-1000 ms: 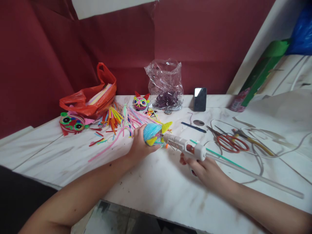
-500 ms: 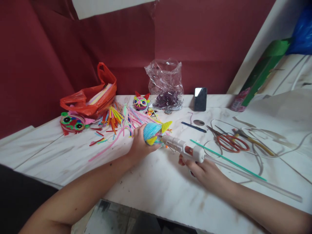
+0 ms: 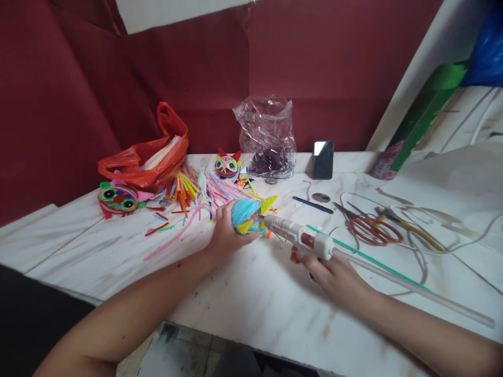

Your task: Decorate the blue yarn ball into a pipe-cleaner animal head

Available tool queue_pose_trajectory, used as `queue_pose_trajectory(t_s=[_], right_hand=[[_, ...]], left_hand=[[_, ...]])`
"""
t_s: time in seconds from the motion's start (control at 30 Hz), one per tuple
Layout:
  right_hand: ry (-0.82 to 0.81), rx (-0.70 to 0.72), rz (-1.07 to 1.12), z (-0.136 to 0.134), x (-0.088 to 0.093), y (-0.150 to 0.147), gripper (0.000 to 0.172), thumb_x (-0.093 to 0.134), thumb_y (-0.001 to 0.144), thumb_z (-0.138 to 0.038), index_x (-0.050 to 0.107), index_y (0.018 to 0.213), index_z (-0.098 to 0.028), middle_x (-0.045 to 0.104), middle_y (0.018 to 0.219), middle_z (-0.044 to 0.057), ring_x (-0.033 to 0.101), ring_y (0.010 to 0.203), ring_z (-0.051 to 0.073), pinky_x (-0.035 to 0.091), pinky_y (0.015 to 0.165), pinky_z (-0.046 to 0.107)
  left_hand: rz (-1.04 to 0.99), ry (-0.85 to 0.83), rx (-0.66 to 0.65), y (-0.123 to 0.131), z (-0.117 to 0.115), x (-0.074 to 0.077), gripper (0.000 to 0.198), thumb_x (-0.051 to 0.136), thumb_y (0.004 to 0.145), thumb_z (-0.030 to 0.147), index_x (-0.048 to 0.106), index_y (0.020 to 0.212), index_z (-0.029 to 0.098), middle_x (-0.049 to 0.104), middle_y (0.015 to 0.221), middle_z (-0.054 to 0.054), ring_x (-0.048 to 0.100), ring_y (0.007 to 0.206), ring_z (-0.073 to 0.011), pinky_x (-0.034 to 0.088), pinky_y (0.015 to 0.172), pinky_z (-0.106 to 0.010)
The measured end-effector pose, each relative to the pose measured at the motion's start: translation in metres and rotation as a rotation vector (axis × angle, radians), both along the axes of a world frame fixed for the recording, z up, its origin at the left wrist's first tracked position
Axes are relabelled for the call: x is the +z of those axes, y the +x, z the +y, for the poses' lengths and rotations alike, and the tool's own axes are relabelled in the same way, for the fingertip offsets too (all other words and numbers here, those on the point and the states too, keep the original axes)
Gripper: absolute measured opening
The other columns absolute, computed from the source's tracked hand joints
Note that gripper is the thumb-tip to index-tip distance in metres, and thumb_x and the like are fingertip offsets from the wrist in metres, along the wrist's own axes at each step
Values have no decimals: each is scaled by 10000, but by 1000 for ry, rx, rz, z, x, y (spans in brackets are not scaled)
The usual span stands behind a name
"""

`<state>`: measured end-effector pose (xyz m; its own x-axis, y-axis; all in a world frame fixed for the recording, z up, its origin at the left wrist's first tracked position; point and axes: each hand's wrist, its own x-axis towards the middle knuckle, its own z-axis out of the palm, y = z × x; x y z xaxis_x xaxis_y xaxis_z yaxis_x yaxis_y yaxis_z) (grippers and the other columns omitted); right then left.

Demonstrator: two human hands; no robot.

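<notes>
My left hand (image 3: 223,231) is closed around a blue craft ball (image 3: 243,213) with yellow pointed ears, held just above the white marble table (image 3: 255,298). My right hand (image 3: 334,273) grips a white glue gun (image 3: 301,236) whose nozzle touches the ball's right side. A long clear glue stick (image 3: 412,288) juts out from the gun's back toward the right. A thin green stick (image 3: 365,256) lies beside it.
Behind the ball lie a heap of coloured pipe cleaners (image 3: 188,191), a red plastic bag (image 3: 147,157), two finished craft faces (image 3: 116,198) (image 3: 227,165), a clear bag (image 3: 269,136) and a phone (image 3: 323,159). Red-handled scissors (image 3: 371,228), pliers (image 3: 408,228) and a white cord (image 3: 451,246) lie to the right.
The glue gun has shifted slightly at the ball's right side, with its nozzle staying against the ball. My left hand holds the ball still.
</notes>
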<state>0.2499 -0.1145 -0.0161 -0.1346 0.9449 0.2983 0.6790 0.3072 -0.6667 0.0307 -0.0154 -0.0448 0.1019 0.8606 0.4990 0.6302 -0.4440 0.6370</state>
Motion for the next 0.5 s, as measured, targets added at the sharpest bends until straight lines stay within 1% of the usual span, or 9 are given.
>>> queue_pose_trajectory(t_s=[0.1,0.2,0.3,0.4,0.5], right_hand=[[-1,23,17,0,-1,-1,342,377,820,-439,631,730,-229,704,749,44,644,716,221,529,729,336],[1,-7,47,-1,-3,-2,332,390,817,-446,632,742,-233,710,758,46,649,738,228,530,731,335],[6,-21,16,0,-3,-1,337,384,816,-439,637,733,-232,708,744,45,647,731,232,528,747,347],[1,-3,-10,2,-1,1,355,371,819,-439,640,721,-231,704,733,40,642,720,227,522,762,348],[-3,-11,-18,3,-1,2,373,363,825,-450,646,732,-225,706,758,44,644,734,230,517,775,354]], left_hand=[[-12,-11,-8,1,-1,1,942,797,507,399,348,1311,200,383,1229,-130,417,1207,-335,374,1011,-501],[-37,-10,-9,2,-1,1,939,801,502,381,349,1310,226,373,1239,-115,418,1209,-324,365,1020,-501],[-45,-5,-11,2,0,-1,951,804,496,392,347,1314,232,376,1241,-114,420,1206,-323,365,1021,-501],[-33,-3,-2,1,0,-1,962,803,493,398,347,1320,211,384,1244,-129,427,1200,-330,376,1015,-501],[-16,-15,15,1,0,0,974,801,492,394,354,1326,163,386,1250,-153,430,1201,-333,377,1025,-484]])
